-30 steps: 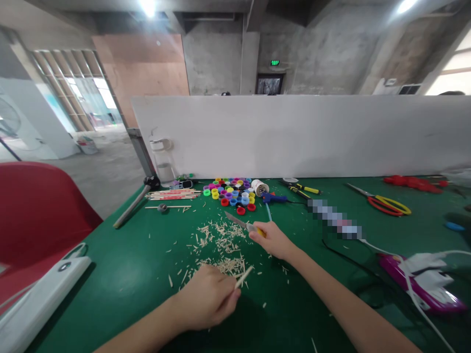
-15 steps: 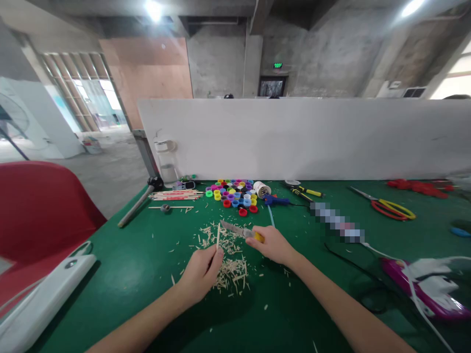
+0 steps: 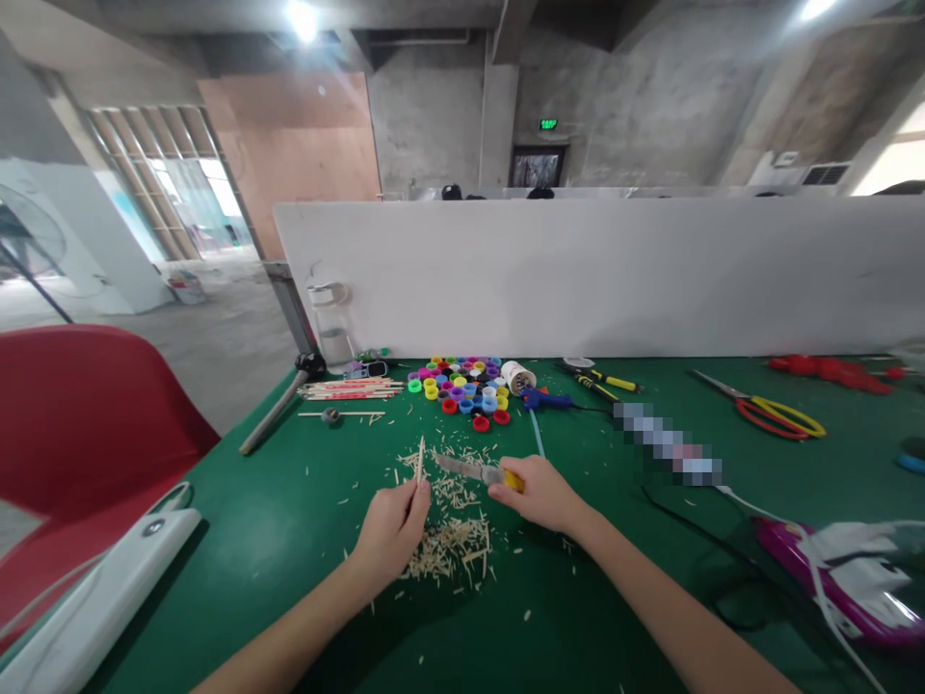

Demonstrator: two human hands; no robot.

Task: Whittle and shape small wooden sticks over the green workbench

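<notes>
My left hand (image 3: 392,528) pinches a thin wooden stick (image 3: 420,460) and holds it upright over a pile of wood shavings (image 3: 449,540) on the green table (image 3: 289,540). My right hand (image 3: 541,493) grips a small knife (image 3: 469,470) by its yellow handle. The blade points left, its tip close to the stick. Both hands hover just above the shavings near the table's middle.
Coloured plastic rings (image 3: 462,386), a thread spool (image 3: 517,376), a bundle of sticks (image 3: 353,389), a hammer (image 3: 278,413), screwdrivers (image 3: 603,383) and scissors (image 3: 773,412) lie along the white partition (image 3: 614,280). A red chair (image 3: 87,424) stands left. A purple device with cables (image 3: 831,569) sits right.
My left hand rose from the table's near side and turned the stick upright beside the blade. My right hand with the knife shifted slightly nearer.
</notes>
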